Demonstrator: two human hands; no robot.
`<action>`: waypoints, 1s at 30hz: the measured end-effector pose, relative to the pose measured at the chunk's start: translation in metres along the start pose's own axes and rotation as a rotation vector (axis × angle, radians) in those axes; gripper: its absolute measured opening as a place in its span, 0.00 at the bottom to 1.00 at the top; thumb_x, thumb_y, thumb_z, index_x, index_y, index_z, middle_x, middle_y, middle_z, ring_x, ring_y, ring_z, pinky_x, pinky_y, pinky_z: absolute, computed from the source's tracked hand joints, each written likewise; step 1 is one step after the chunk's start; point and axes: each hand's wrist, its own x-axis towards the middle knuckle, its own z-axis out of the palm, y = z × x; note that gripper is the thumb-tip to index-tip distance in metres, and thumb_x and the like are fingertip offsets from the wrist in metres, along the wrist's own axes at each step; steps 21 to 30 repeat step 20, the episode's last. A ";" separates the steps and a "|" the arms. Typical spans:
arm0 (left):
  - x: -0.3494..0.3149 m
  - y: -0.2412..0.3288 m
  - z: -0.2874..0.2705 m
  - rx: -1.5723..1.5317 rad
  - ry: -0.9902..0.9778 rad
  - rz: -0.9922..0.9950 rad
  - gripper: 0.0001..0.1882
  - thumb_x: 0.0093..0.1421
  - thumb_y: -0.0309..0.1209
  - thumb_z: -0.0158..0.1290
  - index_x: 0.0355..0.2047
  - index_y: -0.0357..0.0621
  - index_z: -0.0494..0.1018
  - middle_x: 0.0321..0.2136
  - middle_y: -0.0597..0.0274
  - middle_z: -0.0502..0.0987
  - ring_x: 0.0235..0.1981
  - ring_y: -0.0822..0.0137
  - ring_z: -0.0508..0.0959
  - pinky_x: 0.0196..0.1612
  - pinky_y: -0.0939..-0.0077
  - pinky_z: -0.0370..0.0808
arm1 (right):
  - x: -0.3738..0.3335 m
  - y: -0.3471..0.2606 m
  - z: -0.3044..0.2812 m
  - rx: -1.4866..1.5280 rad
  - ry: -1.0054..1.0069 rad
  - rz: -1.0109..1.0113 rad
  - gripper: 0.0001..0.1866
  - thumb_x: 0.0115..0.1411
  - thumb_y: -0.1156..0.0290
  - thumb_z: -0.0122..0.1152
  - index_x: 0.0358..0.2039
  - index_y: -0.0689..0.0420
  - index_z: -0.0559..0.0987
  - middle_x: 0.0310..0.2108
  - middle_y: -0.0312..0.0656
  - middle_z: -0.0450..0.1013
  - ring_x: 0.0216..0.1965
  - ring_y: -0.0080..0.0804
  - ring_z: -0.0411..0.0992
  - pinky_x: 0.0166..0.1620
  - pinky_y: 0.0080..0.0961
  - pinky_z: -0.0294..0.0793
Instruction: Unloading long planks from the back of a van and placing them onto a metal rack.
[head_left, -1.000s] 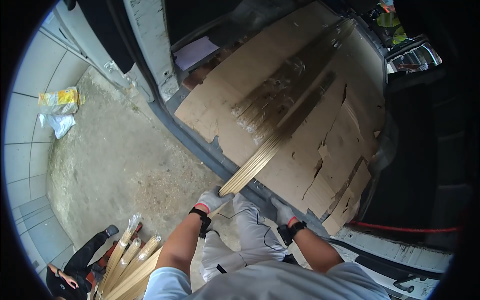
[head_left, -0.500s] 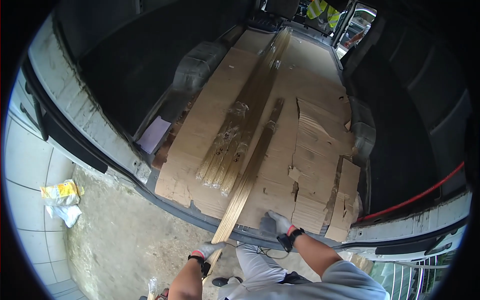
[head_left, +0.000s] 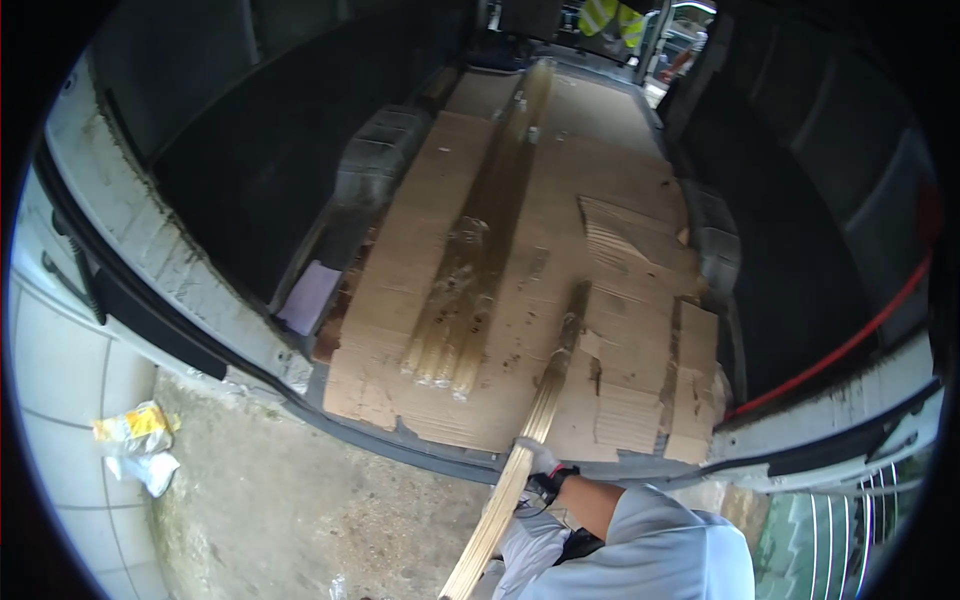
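A bundle of long, thin, straw-coloured strips (head_left: pixel 541 405) slants from the van's cardboard-covered floor out over the rear edge and down past the picture's lower edge. Its far end looks darker, wrapped in clear film. My gloved right hand (head_left: pixel 540 456) is closed around this bundle near the sill, the fingers over its upper side. My left hand is out of sight. Farther left inside the van lie several similar wrapped bundles (head_left: pixel 468 290), side by side lengthwise, their near ends covered with crinkled clear plastic.
Torn cardboard (head_left: pixel 630 350) covers the floor between two wheel arches. A red strap (head_left: pixel 850 345) runs along the right side. The van's sill (head_left: pixel 400 440) crosses in front of me. Yellow-and-white bags (head_left: pixel 140 430) lie on the concrete at left. High-visibility clothing (head_left: pixel 610 20) hangs at the front.
The held bundle has slid toward me and right, its far end now nearer the sill. My right hand has moved from the cardboard edge onto it. My left hand has left the view.
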 end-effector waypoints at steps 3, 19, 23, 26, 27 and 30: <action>-0.008 -0.021 0.012 -0.014 0.164 0.081 0.37 0.59 0.63 0.57 0.48 0.39 0.82 0.44 0.46 0.84 0.49 0.54 0.82 0.54 0.62 0.76 | -0.046 0.049 -0.037 0.006 0.087 0.133 0.13 0.64 0.63 0.62 0.41 0.60 0.79 0.36 0.49 0.79 0.38 0.51 0.79 0.49 0.50 0.81; 0.076 0.240 0.089 -0.055 -0.285 0.182 0.53 0.58 0.78 0.36 0.58 0.40 0.76 0.52 0.39 0.80 0.55 0.46 0.79 0.58 0.59 0.72 | -0.184 0.284 -0.013 -2.095 -0.479 -0.230 0.19 0.57 0.62 0.67 0.48 0.53 0.80 0.44 0.46 0.80 0.50 0.38 0.78 0.53 0.33 0.77; 0.079 0.237 0.089 0.050 -0.289 0.165 0.53 0.58 0.78 0.36 0.58 0.40 0.76 0.52 0.39 0.79 0.56 0.46 0.79 0.59 0.59 0.72 | -0.189 0.287 -0.015 -2.060 -0.504 -0.322 0.19 0.57 0.62 0.67 0.48 0.53 0.80 0.44 0.46 0.80 0.50 0.38 0.78 0.53 0.33 0.77; 0.079 0.237 0.089 0.050 -0.289 0.165 0.53 0.58 0.78 0.36 0.58 0.40 0.76 0.52 0.39 0.79 0.56 0.46 0.79 0.59 0.59 0.72 | -0.189 0.287 -0.015 -2.060 -0.504 -0.322 0.19 0.57 0.62 0.67 0.48 0.53 0.80 0.44 0.46 0.80 0.50 0.38 0.78 0.53 0.33 0.77; 0.079 0.237 0.089 0.050 -0.289 0.165 0.53 0.58 0.78 0.36 0.58 0.40 0.76 0.52 0.39 0.79 0.56 0.46 0.79 0.59 0.59 0.72 | -0.189 0.287 -0.015 -2.060 -0.504 -0.322 0.19 0.57 0.62 0.67 0.48 0.53 0.80 0.44 0.46 0.80 0.50 0.38 0.78 0.53 0.33 0.77; 0.079 0.237 0.089 0.050 -0.289 0.165 0.53 0.58 0.78 0.36 0.58 0.40 0.76 0.52 0.39 0.79 0.56 0.46 0.79 0.59 0.59 0.72 | -0.189 0.287 -0.015 -2.060 -0.504 -0.322 0.19 0.57 0.62 0.67 0.48 0.53 0.80 0.44 0.46 0.80 0.50 0.38 0.78 0.53 0.33 0.77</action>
